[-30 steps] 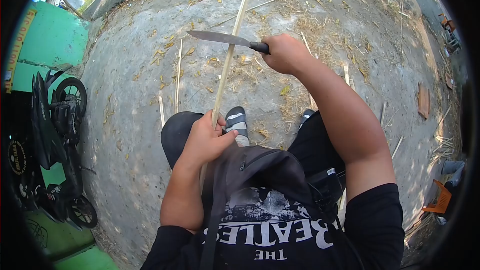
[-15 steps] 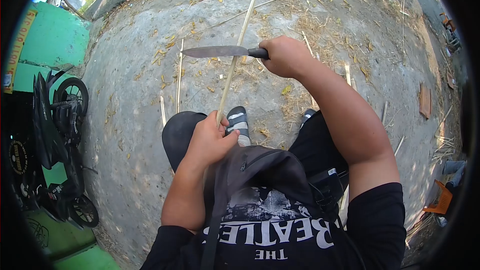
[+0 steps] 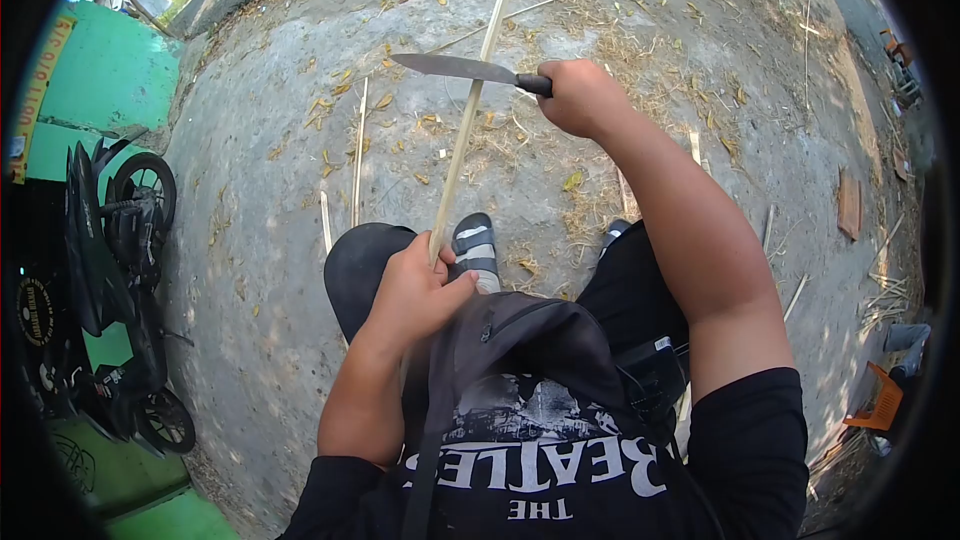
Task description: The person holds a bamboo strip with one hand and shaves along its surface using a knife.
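Note:
A long, pale strip of wood or bamboo (image 3: 462, 145) slants up and away from my lap. Near its lower end my left hand (image 3: 425, 278) is closed around it, thumb pointing right. My right hand (image 3: 582, 98) grips the black handle of a long knife (image 3: 455, 67). The blade points left and lies across the upper half of the strip; whether it touches the strip is hard to tell. The strip's lowest part is hidden by my left hand and the black bag (image 3: 530, 335) on my lap.
Pale strips (image 3: 359, 155) lie on the concrete ground (image 3: 260, 200) ahead and to the right, among shavings and dry leaves. A motorcycle (image 3: 120, 280) stands at the left by a green wall (image 3: 110, 70). An orange object (image 3: 877, 398) and part of a person (image 3: 907, 338) are at the right edge.
Since half a second ago, my right hand and the knife have moved slightly up and to the right along the strip. My left hand keeps its hold, and the strip's far end has shifted slightly left.

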`<state>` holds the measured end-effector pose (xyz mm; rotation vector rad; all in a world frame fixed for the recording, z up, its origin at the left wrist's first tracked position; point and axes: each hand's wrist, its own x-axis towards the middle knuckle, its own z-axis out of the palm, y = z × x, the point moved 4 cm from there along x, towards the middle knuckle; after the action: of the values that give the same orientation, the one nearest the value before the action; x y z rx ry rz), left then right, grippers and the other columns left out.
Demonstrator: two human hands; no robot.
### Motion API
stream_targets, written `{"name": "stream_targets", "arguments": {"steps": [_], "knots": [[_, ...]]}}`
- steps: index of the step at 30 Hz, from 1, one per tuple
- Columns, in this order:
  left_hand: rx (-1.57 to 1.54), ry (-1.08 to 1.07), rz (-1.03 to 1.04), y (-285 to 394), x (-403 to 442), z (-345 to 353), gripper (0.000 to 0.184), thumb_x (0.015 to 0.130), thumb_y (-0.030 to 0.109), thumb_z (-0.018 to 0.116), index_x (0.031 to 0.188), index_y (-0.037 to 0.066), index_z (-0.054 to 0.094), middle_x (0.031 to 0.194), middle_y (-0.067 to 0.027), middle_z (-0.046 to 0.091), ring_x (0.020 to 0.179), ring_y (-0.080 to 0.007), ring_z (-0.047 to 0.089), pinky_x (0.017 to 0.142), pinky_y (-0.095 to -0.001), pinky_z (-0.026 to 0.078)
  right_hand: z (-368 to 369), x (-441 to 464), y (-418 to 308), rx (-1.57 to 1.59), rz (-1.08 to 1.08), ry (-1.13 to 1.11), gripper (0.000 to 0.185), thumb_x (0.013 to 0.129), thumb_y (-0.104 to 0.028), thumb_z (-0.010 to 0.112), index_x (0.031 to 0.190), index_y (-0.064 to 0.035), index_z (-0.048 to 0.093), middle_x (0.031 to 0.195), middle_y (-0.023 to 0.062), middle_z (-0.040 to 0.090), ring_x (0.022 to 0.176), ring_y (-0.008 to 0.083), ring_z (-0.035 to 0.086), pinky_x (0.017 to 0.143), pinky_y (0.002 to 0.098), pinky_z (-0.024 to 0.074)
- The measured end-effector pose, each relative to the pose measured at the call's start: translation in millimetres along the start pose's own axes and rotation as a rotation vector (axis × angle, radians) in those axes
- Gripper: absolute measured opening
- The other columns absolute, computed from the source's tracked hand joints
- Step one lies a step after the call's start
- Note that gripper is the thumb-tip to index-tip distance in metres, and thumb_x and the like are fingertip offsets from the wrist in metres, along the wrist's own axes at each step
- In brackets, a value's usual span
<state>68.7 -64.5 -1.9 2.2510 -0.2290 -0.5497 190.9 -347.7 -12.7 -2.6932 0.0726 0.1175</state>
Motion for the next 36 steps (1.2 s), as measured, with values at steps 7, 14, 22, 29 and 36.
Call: {"name": "stream_targets", "arguments": {"steps": [7,14,22,29,36], "knots": [[0.042,0.049,-0.002,-9,-13,-7,0.035,0.081,0.018,0.084,0.094,0.003,0.055,0.063,0.0025,0.045,0.058,-0.0077,0.039,0.053,-0.0287,0.036,3,-19,-35,-0.113,-0.151,-0.097,0.019,0.091,-0.021,0.065,0.106,-0.0140,0.075,0.098,0.0133,0.076,0.095,0.0353,0.074,0.083,0.0484,0.0594],[0.107,0.038,0.025,-2,-16,0,0.032,0.082,0.016,0.083,0.093,0.004,0.055,0.063,0.0029,0.045,0.059,-0.0071,0.042,0.055,-0.0285,0.038,15,5,18,0.036,0.031,-0.050,0.022,0.093,-0.024,0.065,0.110,-0.0156,0.076,0.102,0.0133,0.076,0.098,0.0350,0.073,0.086,0.0476,0.0589],[-0.022,0.050,0.010,-15,-22,-11,0.029,0.091,0.019,0.081,0.093,0.005,0.055,0.069,0.0052,0.050,0.062,-0.0051,0.043,0.058,-0.0254,0.039,5,-16,-26,-0.004,-0.078,-0.101,0.021,0.091,-0.023,0.064,0.108,-0.0160,0.076,0.100,0.0143,0.076,0.098,0.0359,0.073,0.086,0.0487,0.0586],[-0.276,0.008,0.014,-45,-15,-5,0.045,0.108,0.052,0.055,0.103,0.007,0.056,0.070,0.0060,0.046,0.056,-0.0024,0.040,0.051,-0.0211,0.036,12,-6,-10,0.141,-0.133,-0.028,0.031,0.097,-0.038,0.067,0.113,-0.0113,0.068,0.096,0.0166,0.074,0.094,0.0385,0.072,0.081,0.0500,0.0571],[-0.699,-0.123,-0.219,-24,5,1,0.063,0.109,0.067,0.031,0.105,0.008,0.055,0.068,0.0046,0.041,0.050,-0.0038,0.035,0.045,-0.0211,0.032,9,-23,-25,0.284,-0.482,0.024,0.043,0.097,-0.048,0.065,0.113,-0.0089,0.060,0.088,0.0215,0.071,0.090,0.0444,0.070,0.078,0.0539,0.0534]]}}
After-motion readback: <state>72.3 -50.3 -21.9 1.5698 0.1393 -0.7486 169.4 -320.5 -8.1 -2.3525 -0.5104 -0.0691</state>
